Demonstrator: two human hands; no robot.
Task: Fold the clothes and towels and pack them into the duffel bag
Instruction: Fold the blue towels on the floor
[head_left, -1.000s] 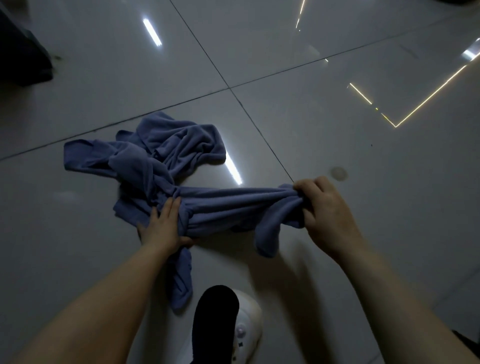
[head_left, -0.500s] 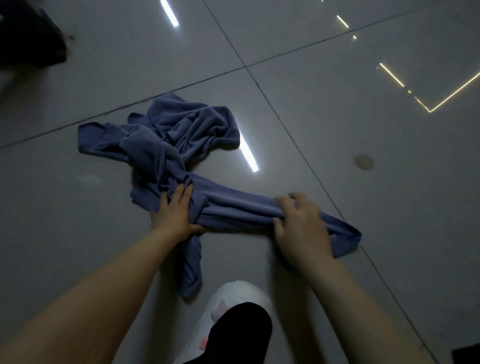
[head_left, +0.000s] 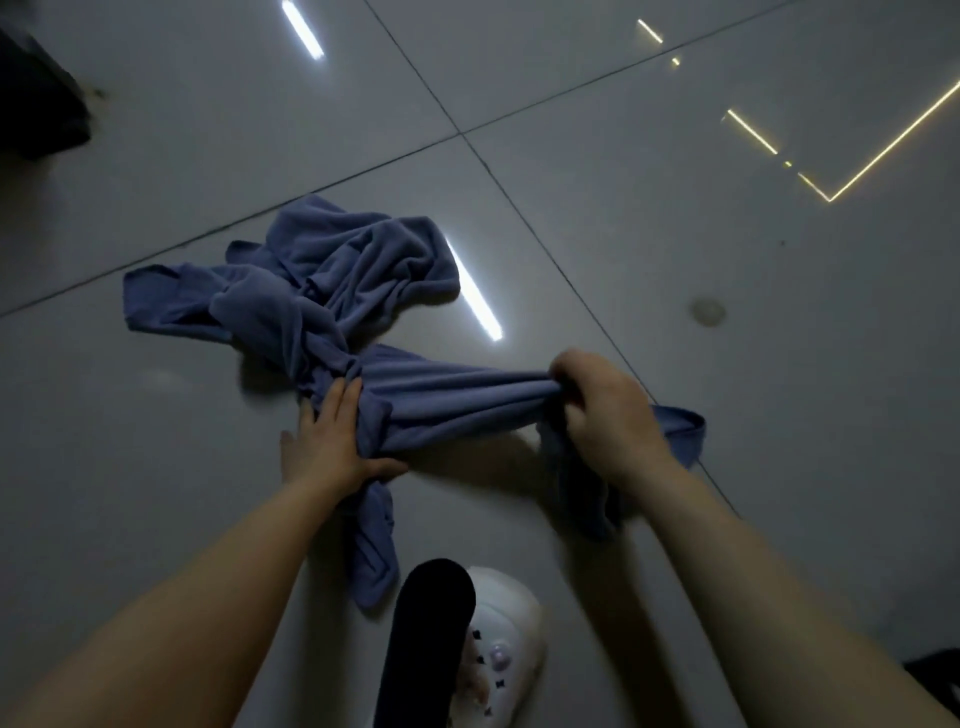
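A crumpled blue garment (head_left: 332, 291) lies on the glossy grey tiled floor, bunched at the upper left with one long part stretched out to the right. My left hand (head_left: 332, 441) holds the middle of it down, fingers straight on the cloth and thumb tucked under a fold. My right hand (head_left: 602, 410) grips the far end of the stretched part and lifts it off the floor, so the cloth's end (head_left: 680, 426) droops behind and below my wrist. A narrow strip (head_left: 371, 556) of the garment trails toward me.
My foot in a white slipper (head_left: 504, 639) with a dark trouser leg (head_left: 431, 623) stands just below the garment. A dark object (head_left: 36, 98) sits at the upper left corner. A round mark (head_left: 707, 310) shows on the tile to the right.
My right hand has raised the stretched end of the garment off the floor after pressing it flat half a second ago. My left hand has stayed on the cloth's middle.
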